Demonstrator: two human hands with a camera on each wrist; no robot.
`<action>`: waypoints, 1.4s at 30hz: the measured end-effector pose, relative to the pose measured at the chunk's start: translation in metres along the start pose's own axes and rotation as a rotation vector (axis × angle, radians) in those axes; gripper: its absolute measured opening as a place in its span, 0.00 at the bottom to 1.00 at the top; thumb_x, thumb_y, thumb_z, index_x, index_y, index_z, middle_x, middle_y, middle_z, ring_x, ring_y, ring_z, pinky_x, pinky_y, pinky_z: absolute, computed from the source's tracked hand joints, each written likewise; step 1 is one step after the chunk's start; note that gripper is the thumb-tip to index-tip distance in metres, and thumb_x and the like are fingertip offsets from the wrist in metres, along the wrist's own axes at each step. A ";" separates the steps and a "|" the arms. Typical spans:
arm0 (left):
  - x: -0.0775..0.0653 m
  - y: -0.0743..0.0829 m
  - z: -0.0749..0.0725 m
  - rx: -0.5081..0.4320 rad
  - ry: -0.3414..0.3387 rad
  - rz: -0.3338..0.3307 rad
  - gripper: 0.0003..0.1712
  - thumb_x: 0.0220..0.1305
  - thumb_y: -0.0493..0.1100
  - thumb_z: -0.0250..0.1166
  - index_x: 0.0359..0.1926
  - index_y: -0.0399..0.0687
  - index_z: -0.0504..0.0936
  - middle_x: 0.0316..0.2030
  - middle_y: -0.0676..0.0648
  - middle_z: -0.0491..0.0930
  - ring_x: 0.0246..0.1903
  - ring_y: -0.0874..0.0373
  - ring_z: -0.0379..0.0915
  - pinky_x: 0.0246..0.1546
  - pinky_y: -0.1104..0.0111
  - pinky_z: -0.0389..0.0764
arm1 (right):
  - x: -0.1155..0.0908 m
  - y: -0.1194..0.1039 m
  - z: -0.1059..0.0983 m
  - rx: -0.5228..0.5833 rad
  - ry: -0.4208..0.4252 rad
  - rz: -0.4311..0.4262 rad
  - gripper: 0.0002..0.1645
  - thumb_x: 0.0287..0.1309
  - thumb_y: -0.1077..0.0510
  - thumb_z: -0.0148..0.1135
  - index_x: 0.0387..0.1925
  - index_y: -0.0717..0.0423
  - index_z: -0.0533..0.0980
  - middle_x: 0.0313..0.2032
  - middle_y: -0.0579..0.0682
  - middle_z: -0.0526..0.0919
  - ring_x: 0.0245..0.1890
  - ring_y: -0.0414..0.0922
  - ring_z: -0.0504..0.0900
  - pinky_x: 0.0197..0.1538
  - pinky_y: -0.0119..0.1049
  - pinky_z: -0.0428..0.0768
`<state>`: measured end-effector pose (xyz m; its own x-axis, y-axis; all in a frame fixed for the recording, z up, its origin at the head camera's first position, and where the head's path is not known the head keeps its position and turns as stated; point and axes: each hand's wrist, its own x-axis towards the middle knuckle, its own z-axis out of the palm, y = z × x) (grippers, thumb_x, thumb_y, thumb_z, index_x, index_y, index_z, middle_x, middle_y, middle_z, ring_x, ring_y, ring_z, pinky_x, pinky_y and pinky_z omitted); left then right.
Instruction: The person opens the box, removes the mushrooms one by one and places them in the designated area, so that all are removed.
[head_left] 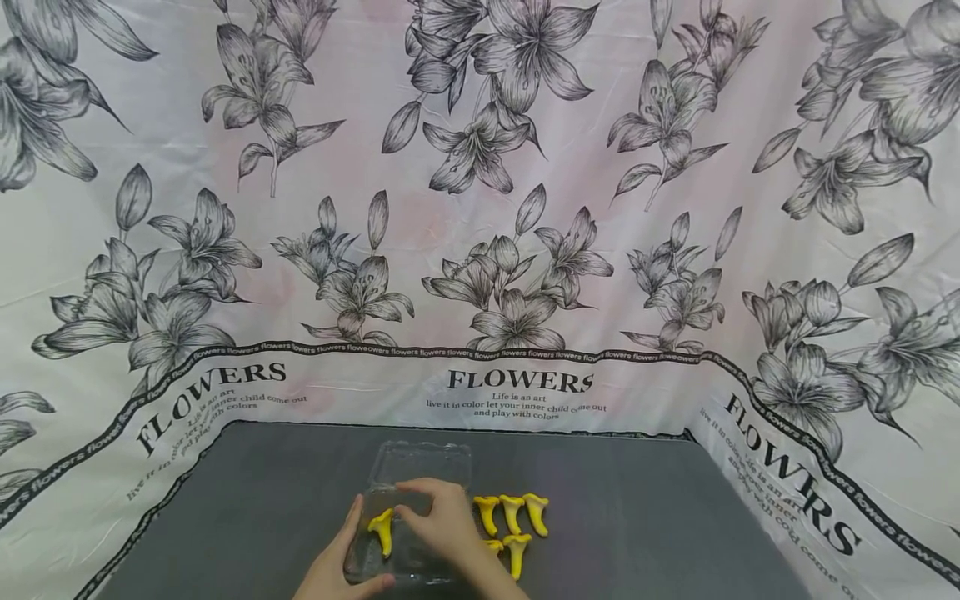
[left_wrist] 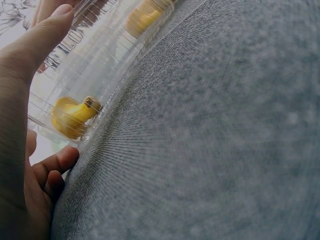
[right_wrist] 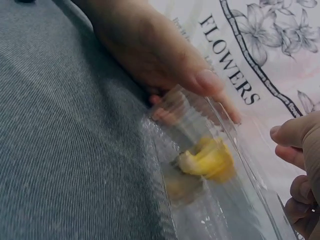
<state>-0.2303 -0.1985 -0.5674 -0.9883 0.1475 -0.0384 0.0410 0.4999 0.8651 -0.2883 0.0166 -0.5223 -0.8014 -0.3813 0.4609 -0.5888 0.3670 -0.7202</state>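
A clear plastic clamshell box [head_left: 420,568] stands on the dark table with its lid [head_left: 422,463] raised at the back. One yellow chanterelle-like mushroom [head_left: 383,533] lies inside, at the left; it shows through the wall in the left wrist view and blurred in the right wrist view. My left hand [head_left: 337,554] grips the box's left side, thumb at the front edge and fingers along the side. Over the box hovers my right hand [head_left: 442,517], thumb and index finger apart with nothing between them.
Right of the box, several more yellow mushrooms [head_left: 512,514] lie on the table in two rows, one partly hidden by the right arm. A grey cloth [head_left: 637,517] covers the table. White flower-printed curtain [head_left: 517,250] hangs behind and at both sides.
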 end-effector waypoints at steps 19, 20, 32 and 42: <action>-0.004 -0.010 0.005 -0.031 -0.019 0.022 0.69 0.61 0.54 0.78 0.85 0.38 0.40 0.79 0.23 0.50 0.67 0.16 0.64 0.52 0.29 0.78 | 0.000 0.004 0.020 -0.038 -0.172 0.139 0.17 0.58 0.63 0.77 0.49 0.50 0.91 0.42 0.42 0.93 0.08 0.28 0.53 0.14 0.24 0.58; -0.003 -0.011 0.006 -0.030 -0.017 0.028 0.69 0.61 0.54 0.78 0.85 0.37 0.41 0.80 0.25 0.45 0.70 0.15 0.58 0.54 0.26 0.74 | -0.001 0.005 0.020 -0.041 -0.177 0.145 0.17 0.58 0.63 0.77 0.49 0.50 0.91 0.42 0.41 0.93 0.09 0.29 0.54 0.15 0.24 0.58; -0.001 -0.003 0.001 -0.052 -0.019 -0.009 0.68 0.63 0.55 0.78 0.87 0.47 0.40 0.81 0.25 0.46 0.44 0.35 0.80 0.37 0.48 0.83 | 0.005 0.002 0.018 -0.183 -0.178 0.176 0.14 0.56 0.64 0.78 0.45 0.50 0.92 0.44 0.43 0.93 0.40 0.35 0.86 0.44 0.33 0.83; -0.002 0.004 0.001 0.015 0.016 -0.010 0.68 0.62 0.57 0.79 0.87 0.48 0.42 0.82 0.27 0.45 0.56 0.29 0.78 0.43 0.39 0.84 | 0.007 -0.001 0.019 -0.208 -0.145 0.203 0.09 0.58 0.63 0.79 0.40 0.50 0.93 0.41 0.46 0.94 0.27 0.31 0.76 0.29 0.28 0.70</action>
<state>-0.2282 -0.1959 -0.5645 -0.9910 0.1285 -0.0386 0.0333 0.5142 0.8570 -0.2916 -0.0021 -0.5284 -0.8904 -0.3934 0.2292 -0.4389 0.6081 -0.6615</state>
